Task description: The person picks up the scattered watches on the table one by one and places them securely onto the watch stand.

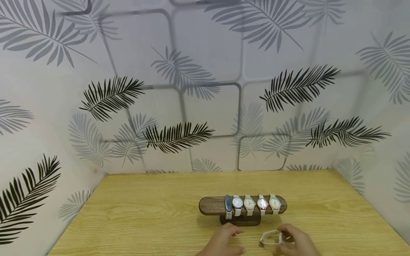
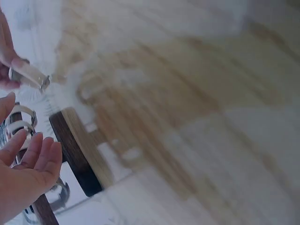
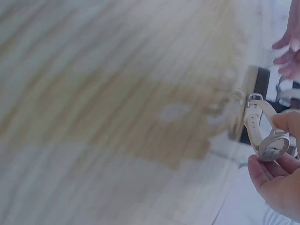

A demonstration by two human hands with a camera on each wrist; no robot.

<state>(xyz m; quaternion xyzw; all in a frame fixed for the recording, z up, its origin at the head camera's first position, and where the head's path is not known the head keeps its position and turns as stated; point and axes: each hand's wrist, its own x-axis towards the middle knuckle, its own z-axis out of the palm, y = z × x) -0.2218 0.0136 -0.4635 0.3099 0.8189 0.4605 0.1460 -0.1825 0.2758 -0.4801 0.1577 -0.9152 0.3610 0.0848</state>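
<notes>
My right hand (image 1: 298, 242) pinches a wristwatch (image 3: 273, 146) by its case; the pale strap is buckled into a loop that points left in the head view. My left hand (image 1: 223, 241) is just left of it with fingers spread and nothing in them. Behind both hands stands a dark wooden watch stand (image 1: 211, 205), its bar raised on a base (image 1: 241, 221). Across the bar sit a dark-faced fitness band (image 1: 228, 204) and several pale-strapped watches (image 1: 249, 203). In the left wrist view, the left hand (image 2: 33, 183) is palm up with fingers slightly bent, near the stand.
The light wooden tabletop (image 1: 134, 209) extends left and right of the stand. A wall with leaf-patterned covering (image 1: 205, 106) rises behind the table's back edge. In both wrist views the glossy tabletop (image 3: 117, 117) shows reflections.
</notes>
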